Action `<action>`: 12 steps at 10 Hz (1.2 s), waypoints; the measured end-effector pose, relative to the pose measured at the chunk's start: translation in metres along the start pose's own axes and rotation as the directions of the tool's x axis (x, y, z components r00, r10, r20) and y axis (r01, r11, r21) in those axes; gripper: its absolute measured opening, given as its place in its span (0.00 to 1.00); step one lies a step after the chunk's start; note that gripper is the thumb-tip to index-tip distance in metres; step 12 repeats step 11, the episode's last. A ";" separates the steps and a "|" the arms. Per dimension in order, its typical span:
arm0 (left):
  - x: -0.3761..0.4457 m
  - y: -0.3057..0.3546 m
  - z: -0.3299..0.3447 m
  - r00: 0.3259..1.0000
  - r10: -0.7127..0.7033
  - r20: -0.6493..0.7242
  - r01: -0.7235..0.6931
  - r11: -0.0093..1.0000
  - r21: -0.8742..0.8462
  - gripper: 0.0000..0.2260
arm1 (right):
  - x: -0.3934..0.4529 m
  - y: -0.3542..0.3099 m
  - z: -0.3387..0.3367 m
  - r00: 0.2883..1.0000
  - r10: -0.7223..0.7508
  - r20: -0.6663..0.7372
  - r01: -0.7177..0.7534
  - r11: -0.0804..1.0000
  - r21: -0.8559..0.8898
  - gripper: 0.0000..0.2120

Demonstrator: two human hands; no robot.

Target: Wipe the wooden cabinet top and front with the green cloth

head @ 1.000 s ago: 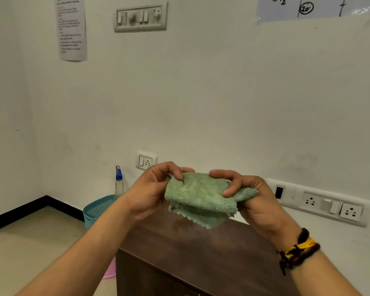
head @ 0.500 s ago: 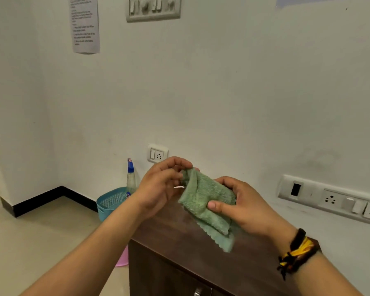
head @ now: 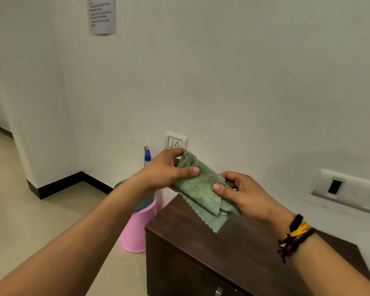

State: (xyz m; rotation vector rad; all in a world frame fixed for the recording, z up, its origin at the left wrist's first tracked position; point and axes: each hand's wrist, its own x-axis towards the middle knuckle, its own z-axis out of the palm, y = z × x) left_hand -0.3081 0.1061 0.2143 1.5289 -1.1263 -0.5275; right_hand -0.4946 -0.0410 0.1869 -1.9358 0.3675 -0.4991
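The fluffy green microfibre cloth with the zigzag edge (head: 201,191) sits at centre frame, held in the air above the far end of the dark brown wooden cabinet (head: 212,253) — not touching its top. A moment ago it was spread wide between both hands; now it is folded into a narrower, layered strip with one loose corner hanging down. The left hand (head: 167,171) pinches the upper end, thumb pressed on the fabric and fingers curled behind. The right hand (head: 244,195) pinches the lower side the same way, thumb on top; a black-and-yellow thread band (head: 295,233) circles that wrist. The folding looks like preparation — no wiping has begun. Left of the cabinet stands a pink plastic bucket (head: 137,229), with a blue-capped spray bottle (head: 147,155) behind it near the white wall (head: 244,82).
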 end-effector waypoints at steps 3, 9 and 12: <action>0.022 -0.087 -0.091 0.875 -0.355 -0.328 0.362 0.931 -0.042 0.12 | 0.066 0.043 0.059 0.980 0.200 -0.022 -0.199 0.980 0.015 0.07; 0.126 -0.323 -0.116 0.966 -0.127 -0.227 0.252 0.244 0.936 0.20 | 0.155 0.103 0.133 0.986 0.161 -0.038 -0.165 0.968 -0.188 0.08; 0.131 -0.288 -0.092 0.946 0.210 -0.248 0.119 0.486 0.866 0.19 | 0.178 0.102 0.120 0.931 0.273 -0.241 -0.307 0.944 -0.120 0.14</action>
